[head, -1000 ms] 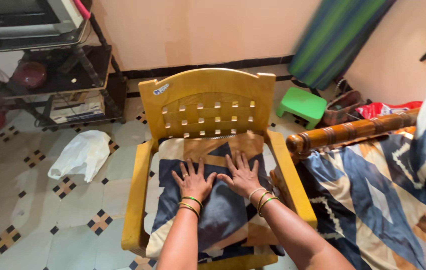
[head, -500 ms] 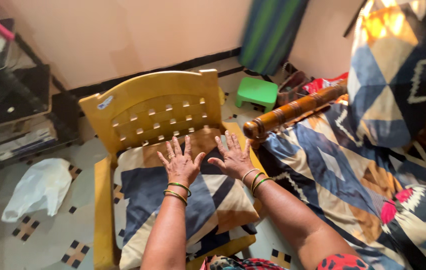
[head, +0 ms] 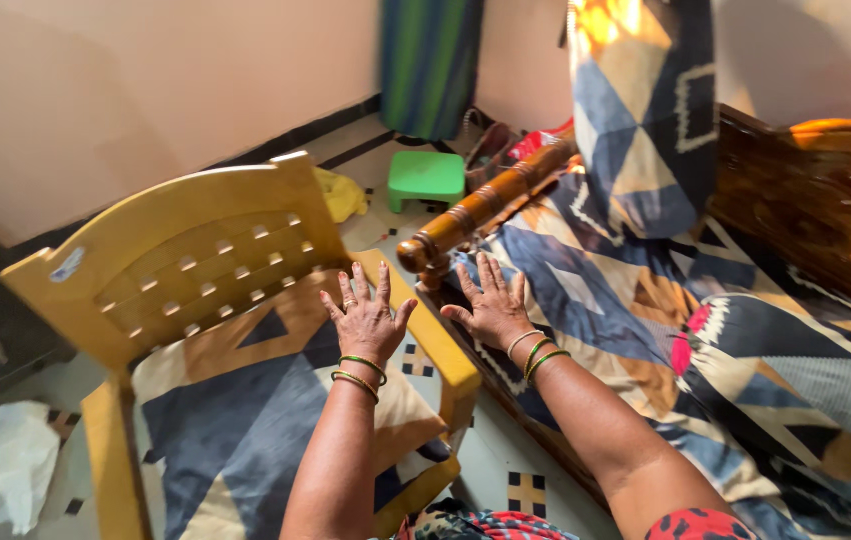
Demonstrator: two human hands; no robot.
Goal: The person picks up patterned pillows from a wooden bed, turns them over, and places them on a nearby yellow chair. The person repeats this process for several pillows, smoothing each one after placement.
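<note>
A: Sticker, small and pale, sits on the top left corner of the yellow chair; where are the hands?

B: The left hand hovers flat over the folded patterned cloth on the seat, fingers spread. The right hand is over the bed sheet, fingers also spread, holding nothing

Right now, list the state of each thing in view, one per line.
Left hand: open, fingers spread, holding nothing, above the chair.
Right hand: open, flat, at the bed's edge.
Yellow wooden armchair: upright.
Folded geometric-patterned cloth: lying flat on the chair seat.
Patterned bedsheet: spread over the bed.
Patterned pillow: propped upright against the headboard.
Green plastic stool: upright on the floor.
</note>
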